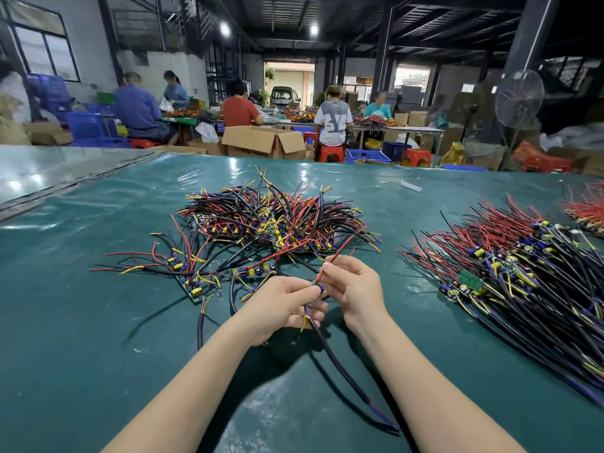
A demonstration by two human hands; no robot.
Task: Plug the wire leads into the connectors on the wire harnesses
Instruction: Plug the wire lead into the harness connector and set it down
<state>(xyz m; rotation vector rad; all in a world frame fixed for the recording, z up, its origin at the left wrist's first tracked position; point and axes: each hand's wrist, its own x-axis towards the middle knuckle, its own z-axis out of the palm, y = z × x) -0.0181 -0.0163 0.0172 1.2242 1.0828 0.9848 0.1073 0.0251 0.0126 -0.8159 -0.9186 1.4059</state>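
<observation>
My left hand (282, 308) grips a small wired board, mostly hidden in its fingers, whose thick black cable (340, 367) trails toward me over the green table (98, 322). My right hand (354, 284) pinches a red wire lead (333, 259) that rises from the board between both hands. A tangled heap of harnesses (277, 217) with red, black, yellow and purple wires lies just beyond my hands. Two loose harness boards (192, 279) lie to the left of my left hand.
A neat fan of harnesses (516, 279) lies at the right, and another red bundle (588, 210) at the far right edge. Beyond the table's far edge stand cardboard boxes (264, 140), red stools and blue crates, with several seated people working at other benches.
</observation>
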